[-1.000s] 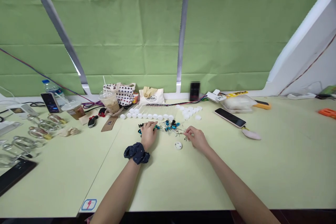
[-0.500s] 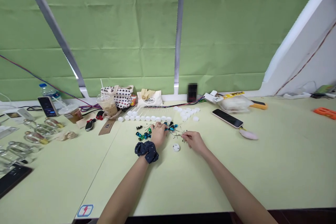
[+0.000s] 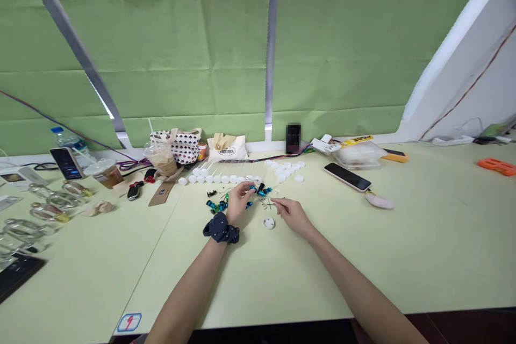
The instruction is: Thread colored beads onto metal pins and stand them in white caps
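My left hand (image 3: 238, 203), with a dark dotted scrunchie (image 3: 221, 228) at its wrist, is closed at the fingertips on a small shiny blue part (image 3: 253, 188). More small blue and black parts (image 3: 264, 190) lie just beyond those fingertips, and blue and green ones (image 3: 216, 206) lie to the left of the hand. Thumb and fingers of my right hand (image 3: 295, 216) are pinched together beside some thin metal pieces (image 3: 267, 204); what they hold is too small to make out. Between the hands and nearer to me lies a white round piece (image 3: 268, 222) with dark spots.
Behind the parts runs a row of white caps (image 3: 217, 179) on clear tubes, with more white caps (image 3: 285, 170) to the right. A phone (image 3: 347, 177) lies at the right. Drink cups (image 3: 104, 173), glass bottles (image 3: 28, 228) and a car key (image 3: 134, 191) are at the left.
My left hand has lifted slightly and its fingers have come together on a small blue part. My right hand stays pinched near the metal pieces. The view has shifted slightly.
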`<state>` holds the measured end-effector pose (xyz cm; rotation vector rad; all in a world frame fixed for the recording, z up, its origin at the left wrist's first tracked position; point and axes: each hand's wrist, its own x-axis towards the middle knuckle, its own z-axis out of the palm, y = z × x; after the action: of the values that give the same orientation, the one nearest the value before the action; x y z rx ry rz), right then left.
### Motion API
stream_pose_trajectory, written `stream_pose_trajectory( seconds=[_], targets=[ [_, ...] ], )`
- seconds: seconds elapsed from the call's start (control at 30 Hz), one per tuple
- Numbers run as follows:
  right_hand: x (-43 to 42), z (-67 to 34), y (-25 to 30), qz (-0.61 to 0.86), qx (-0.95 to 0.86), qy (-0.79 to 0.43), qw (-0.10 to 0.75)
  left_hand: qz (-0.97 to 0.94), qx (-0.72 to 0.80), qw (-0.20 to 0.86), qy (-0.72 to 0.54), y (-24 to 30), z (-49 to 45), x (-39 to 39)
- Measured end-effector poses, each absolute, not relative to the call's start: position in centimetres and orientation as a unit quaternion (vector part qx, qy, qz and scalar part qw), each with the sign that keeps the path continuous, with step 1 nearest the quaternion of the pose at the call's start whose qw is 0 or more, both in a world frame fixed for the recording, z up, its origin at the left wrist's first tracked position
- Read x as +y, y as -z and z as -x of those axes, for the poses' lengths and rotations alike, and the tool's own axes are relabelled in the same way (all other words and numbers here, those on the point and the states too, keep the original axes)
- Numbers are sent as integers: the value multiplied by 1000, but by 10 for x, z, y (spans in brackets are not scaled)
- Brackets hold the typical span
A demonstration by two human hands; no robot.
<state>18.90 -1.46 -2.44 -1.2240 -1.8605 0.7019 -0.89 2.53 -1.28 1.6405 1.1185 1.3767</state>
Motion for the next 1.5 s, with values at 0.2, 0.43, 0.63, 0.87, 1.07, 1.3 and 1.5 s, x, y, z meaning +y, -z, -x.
stream_pose_trajectory(
  seconds=[0.2, 0.43, 0.63, 0.87, 1.07, 1.3, 1.5],
  targets=[
    [-17, -187, 21, 447, -698, -340, 443, -588, 396, 447, -545, 1, 5, 14],
    [-23, -182, 11, 394, -607, -502, 474, -592, 368, 557, -451, -3, 4, -9],
    [-32, -176, 0, 390, -603, -544, 434, -568, 359, 587, -452, 4, 6, -16],
    [-32, -173, 5, 395, -591, -556, 431, -573, 363, 569, -465, 6, 3, -19],
    [-30, -177, 8, 370, -554, -622, 411, -646, 396, 435, -487, 10, 2, -22],
    [-32, -180, 9, 418, -616, -535, 399, -692, 407, 388, -452, 4, 4, -26],
    [-39, -174, 13, 426, -762, -228, 431, -643, 415, 453, -458, 3, 3, -27]
  ],
)
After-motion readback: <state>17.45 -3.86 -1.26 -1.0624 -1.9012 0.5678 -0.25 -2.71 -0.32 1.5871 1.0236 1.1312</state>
